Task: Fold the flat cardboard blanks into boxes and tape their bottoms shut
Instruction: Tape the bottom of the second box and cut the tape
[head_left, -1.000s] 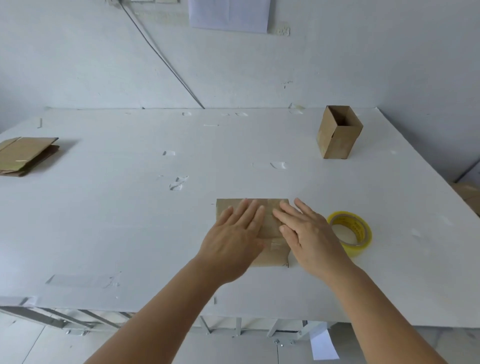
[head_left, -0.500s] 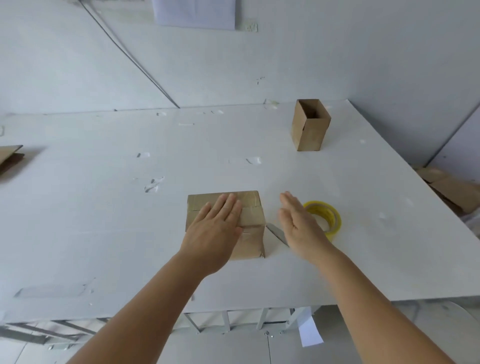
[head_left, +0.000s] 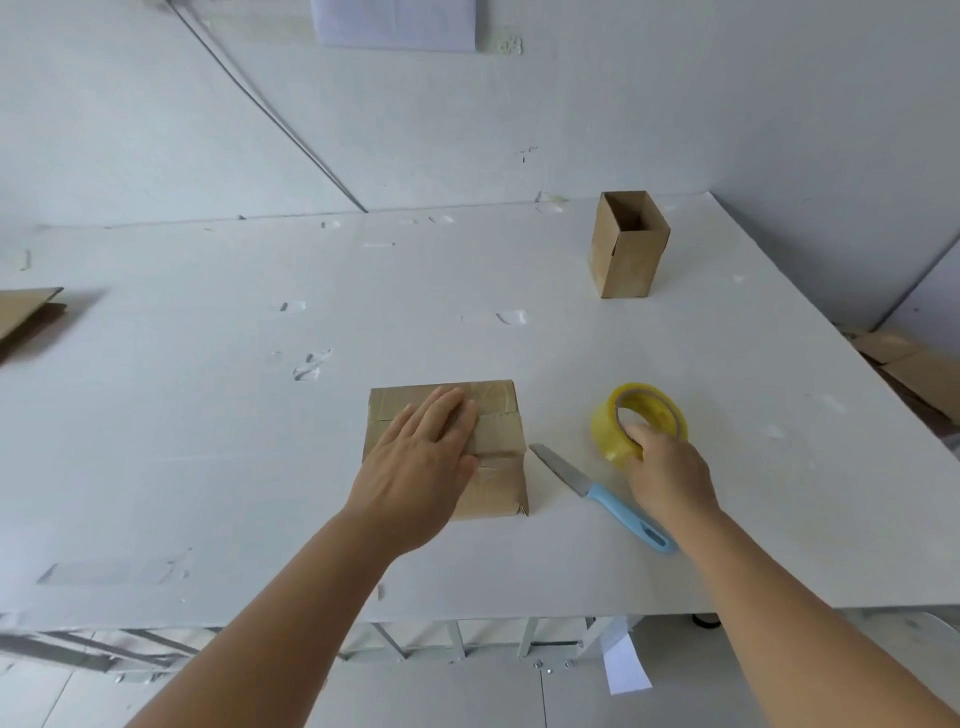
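Note:
A brown cardboard box (head_left: 496, 415) stands bottom-up near the table's front edge, its closed flaps facing up. My left hand (head_left: 423, 460) lies flat on those flaps, fingers straight, pressing them down. To the right, my right hand (head_left: 662, 467) grips a yellow tape roll (head_left: 649, 410), fingers hooked through its hole, and the roll is tilted up on its edge. Between box and roll lies a knife (head_left: 597, 491) with a light-blue handle, blade pointing toward the box.
A finished open box (head_left: 626, 249) stands upright at the back right of the white table (head_left: 208, 441). Flat cardboard blanks (head_left: 26, 312) lie at the left edge. More cardboard (head_left: 914, 364) lies beyond the table's right side. Old tape scraps dot the surface.
My right hand left the box top, moved right and took hold of the tape roll, tipping it up. The knife came into sight. My left hand stayed pressed on the flaps.

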